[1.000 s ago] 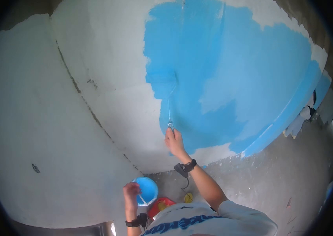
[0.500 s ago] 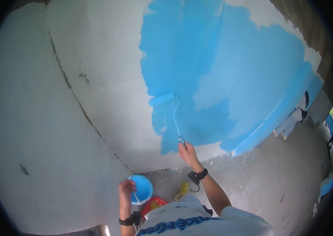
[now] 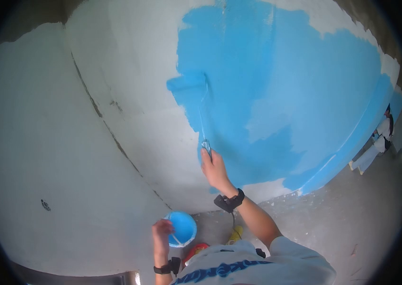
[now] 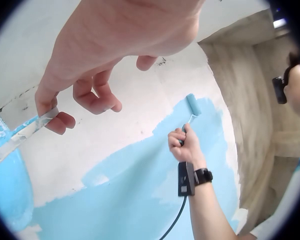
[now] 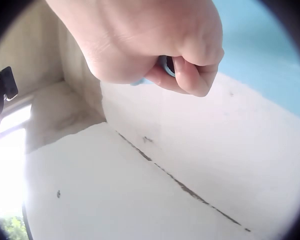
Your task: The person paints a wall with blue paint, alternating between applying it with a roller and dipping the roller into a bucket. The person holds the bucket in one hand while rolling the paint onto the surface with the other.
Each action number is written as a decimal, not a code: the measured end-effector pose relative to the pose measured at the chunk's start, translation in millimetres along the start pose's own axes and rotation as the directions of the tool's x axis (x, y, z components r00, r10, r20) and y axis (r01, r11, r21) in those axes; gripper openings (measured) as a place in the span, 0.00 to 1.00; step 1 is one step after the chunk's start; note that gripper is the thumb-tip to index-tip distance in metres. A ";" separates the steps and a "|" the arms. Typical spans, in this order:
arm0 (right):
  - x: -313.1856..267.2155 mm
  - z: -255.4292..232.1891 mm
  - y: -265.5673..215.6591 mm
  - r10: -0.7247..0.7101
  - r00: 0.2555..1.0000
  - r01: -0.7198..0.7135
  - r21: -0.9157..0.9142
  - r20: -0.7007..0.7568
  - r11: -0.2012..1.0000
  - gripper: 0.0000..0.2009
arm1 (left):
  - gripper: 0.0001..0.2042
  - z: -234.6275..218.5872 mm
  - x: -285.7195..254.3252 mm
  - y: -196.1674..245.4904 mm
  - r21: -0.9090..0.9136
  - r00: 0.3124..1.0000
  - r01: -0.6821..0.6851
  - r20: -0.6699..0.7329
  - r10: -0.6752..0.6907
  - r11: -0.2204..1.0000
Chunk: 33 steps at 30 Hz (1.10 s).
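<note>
My right hand (image 3: 215, 171) grips the handle of a paint roller, its fingers curled round the grip. The blue-coated roller sleeve (image 3: 186, 82) lies against the wall at the left edge of the blue paint. In the right wrist view, the dark end of the roller handle (image 5: 168, 65) shows between the fingers. Low on the left, my left hand (image 3: 163, 229) holds a bucket of blue paint (image 3: 191, 237) by its pale strap handle (image 4: 20, 139). One finger hooks round that strap in the left wrist view, while the others curl loosely without touching it.
Blue paint (image 3: 305, 95) covers much of the wall, with bare white (image 3: 134, 123) to its left. A cracked corner seam (image 3: 87, 97) meets a second white wall (image 3: 68, 166). Another person (image 3: 382, 135) is at the far right. My yellow shoe (image 3: 236, 234) is on the grey floor.
The roller went down the wall, then back up, and now sits further left over formerly white wall. My left hand keeps hold of the bucket handle. The head view shifted slightly.
</note>
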State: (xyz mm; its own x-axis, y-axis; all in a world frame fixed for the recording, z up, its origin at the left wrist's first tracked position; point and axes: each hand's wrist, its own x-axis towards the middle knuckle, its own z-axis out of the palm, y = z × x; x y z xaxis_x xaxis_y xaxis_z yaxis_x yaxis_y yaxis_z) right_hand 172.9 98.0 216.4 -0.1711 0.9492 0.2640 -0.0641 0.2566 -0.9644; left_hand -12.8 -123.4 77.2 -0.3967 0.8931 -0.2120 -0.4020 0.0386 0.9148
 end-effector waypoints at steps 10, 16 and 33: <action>60.9 39.5 -125.9 -0.130 0.990 0.107 0.326 0.049 0.939 0.22 | 0.27 -14.1 -10.0 -0.9 0.030 0.999 0.032 0.019 -0.033 0.999; 56.4 57.3 -76.6 -0.182 0.983 0.185 0.213 -0.033 0.959 0.20 | 0.27 -27.2 -17.6 -5.8 0.006 0.997 0.072 -0.042 -0.072 0.997; -79.8 41.1 149.4 0.084 0.992 -0.087 -0.031 -0.090 0.996 0.17 | 0.28 -42.9 -37.3 -7.9 0.016 0.995 0.090 -0.053 -0.089 0.996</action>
State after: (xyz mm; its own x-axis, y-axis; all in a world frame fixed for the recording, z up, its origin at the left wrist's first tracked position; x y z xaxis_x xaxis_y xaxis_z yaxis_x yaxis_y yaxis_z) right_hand 136.6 53.1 51.9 -0.0863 0.9799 0.1797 -0.0189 0.1787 -0.9837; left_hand -30.3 -176.2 63.2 -0.4026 0.8610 -0.3108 -0.4232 0.1260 0.8972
